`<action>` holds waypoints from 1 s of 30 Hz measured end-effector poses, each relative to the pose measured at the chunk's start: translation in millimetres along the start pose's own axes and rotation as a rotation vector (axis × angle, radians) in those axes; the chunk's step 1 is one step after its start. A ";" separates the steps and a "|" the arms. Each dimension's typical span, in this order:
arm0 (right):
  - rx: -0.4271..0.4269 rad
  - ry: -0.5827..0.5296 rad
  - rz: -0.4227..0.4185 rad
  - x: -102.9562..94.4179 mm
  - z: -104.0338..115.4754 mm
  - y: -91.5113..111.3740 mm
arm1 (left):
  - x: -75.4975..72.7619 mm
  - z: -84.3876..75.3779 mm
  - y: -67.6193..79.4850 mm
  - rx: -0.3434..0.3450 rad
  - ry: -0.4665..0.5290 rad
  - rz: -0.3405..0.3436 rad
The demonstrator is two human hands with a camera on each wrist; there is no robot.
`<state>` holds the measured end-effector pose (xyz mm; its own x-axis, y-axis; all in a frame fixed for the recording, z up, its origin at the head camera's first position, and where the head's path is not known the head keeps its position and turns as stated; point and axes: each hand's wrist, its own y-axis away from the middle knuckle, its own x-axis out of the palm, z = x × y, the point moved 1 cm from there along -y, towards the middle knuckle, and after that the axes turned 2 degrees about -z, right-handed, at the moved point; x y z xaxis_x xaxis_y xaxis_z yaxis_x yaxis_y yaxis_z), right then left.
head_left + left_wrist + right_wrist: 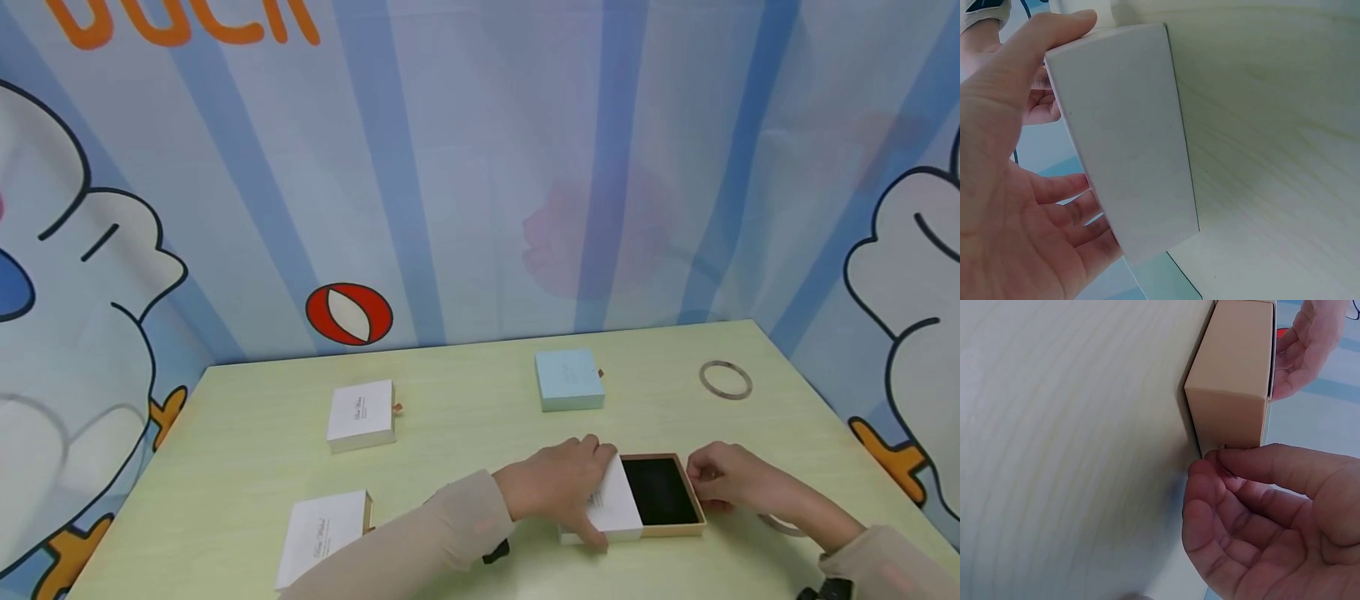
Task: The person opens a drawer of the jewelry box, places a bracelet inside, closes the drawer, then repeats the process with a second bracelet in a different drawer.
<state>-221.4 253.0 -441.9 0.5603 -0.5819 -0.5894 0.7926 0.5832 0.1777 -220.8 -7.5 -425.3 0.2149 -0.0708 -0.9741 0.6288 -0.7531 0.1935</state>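
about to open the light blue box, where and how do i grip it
Probably pinch the small tab, coming from the right: it sticks out from that side of the light blue box. The flat top would suit a steadying palm.

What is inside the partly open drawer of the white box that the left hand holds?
The drawer shows a black surface with nothing visible on it. Its other end is hidden inside the white cover under the left hand; what lies there cannot be seen.
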 end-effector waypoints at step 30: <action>0.055 0.148 -0.154 -23.1 0.0 18.1 | 2.3 1.5 -1.8 -0.014 0.011 0.012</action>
<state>-220.0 277.0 -425.0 0.3937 -0.5694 -0.7216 0.8801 0.4601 0.1171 -222.6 -7.3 -428.0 0.2310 -0.0722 -0.9703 0.6362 -0.7433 0.2068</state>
